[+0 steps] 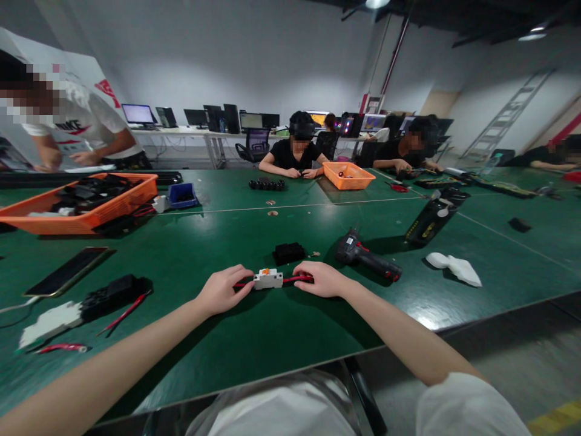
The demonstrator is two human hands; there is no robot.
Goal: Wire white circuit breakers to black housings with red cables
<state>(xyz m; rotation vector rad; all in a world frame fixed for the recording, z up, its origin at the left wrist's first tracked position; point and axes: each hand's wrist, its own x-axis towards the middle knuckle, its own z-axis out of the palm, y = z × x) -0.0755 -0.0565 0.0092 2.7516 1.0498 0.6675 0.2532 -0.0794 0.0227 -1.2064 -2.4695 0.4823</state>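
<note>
A white circuit breaker (268,278) with an orange switch lies between my hands, just above or on the green table. Red and black wires come out of both its ends. My left hand (226,288) is closed on the wires at the left end, with the fingertips close to the housing. On the other side, my right hand (323,279) pinches the red wire (290,279) a short way from the breaker. Directly behind the breaker sits a black plastic block (289,252). A black cordless screwdriver (367,255) lies beyond my right hand.
At left are a phone (68,272), a black-and-white connector piece (82,309), loose red wires (63,347) and an orange basket (91,209) of black parts. A black bottle (433,218) and a crumpled white tissue (454,267) are at right. Several people work around the table.
</note>
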